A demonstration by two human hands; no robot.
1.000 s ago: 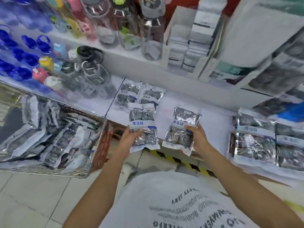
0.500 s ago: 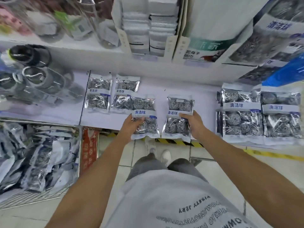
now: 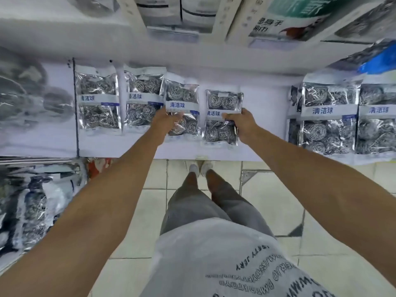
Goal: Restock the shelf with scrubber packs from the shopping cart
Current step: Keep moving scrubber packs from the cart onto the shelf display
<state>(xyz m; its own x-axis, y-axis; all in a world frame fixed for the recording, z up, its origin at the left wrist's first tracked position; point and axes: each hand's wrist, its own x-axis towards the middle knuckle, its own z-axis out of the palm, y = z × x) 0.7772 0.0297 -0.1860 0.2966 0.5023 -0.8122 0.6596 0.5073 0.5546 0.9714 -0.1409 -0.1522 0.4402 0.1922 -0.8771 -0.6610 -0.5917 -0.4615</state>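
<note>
My left hand (image 3: pixel 166 123) grips a clear scrubber pack (image 3: pixel 182 97) of steel wool balls with a white and blue label, held over the white shelf (image 3: pixel 263 116). Its left edge overlaps a pack (image 3: pixel 144 99) lying on the shelf. My right hand (image 3: pixel 242 123) grips a second scrubber pack (image 3: pixel 222 103) just to the right, above a bare stretch of shelf. Another pack (image 3: pixel 97 101) lies at the section's left end. The shopping cart (image 3: pixel 32 202) with several more packs stands at the lower left.
Stacked scrubber packs (image 3: pixel 342 116) fill the shelf's right part. A thin divider (image 3: pixel 75 108) bounds the section on the left, with bottles (image 3: pixel 27 93) beyond it. An upper shelf with boxes (image 3: pixel 182 13) overhangs. Below are my legs, shoes and tiled floor (image 3: pixel 278 202).
Both hands have carried their packs forward from the shelf's front edge to over the shelf surface. The view has tipped further down, and the cart has slid to the left edge.
</note>
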